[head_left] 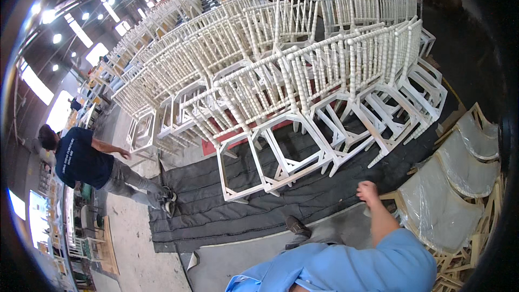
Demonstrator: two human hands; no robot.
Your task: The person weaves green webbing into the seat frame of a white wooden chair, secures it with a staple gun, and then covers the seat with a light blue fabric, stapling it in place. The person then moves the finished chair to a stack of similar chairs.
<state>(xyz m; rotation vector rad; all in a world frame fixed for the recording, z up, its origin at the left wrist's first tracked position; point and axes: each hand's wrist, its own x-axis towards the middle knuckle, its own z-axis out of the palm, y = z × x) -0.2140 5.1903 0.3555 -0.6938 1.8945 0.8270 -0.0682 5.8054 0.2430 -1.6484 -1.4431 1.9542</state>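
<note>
My right hand point(368, 192) hangs over the dark cloth at the right, its fingers curled in with nothing showing in them. Ahead of it stand rows of white chair frames point(285, 151) with turned spindle backs and open seats. The nearest frames are a short way beyond the hand, not touched by it. To the right of my forearm, pale curved panels point(444, 197) under clear plastic film lie over raw wooden frames point(453, 267). My left hand is out of view.
Black cloth point(216, 213) covers the floor beneath the front chairs, and a grey mat point(232, 254) lies by my feet. A person point(86, 157) in a dark shirt stands at the left beside a concrete walkway point(130, 232). A wooden board point(107, 246) lies farther left.
</note>
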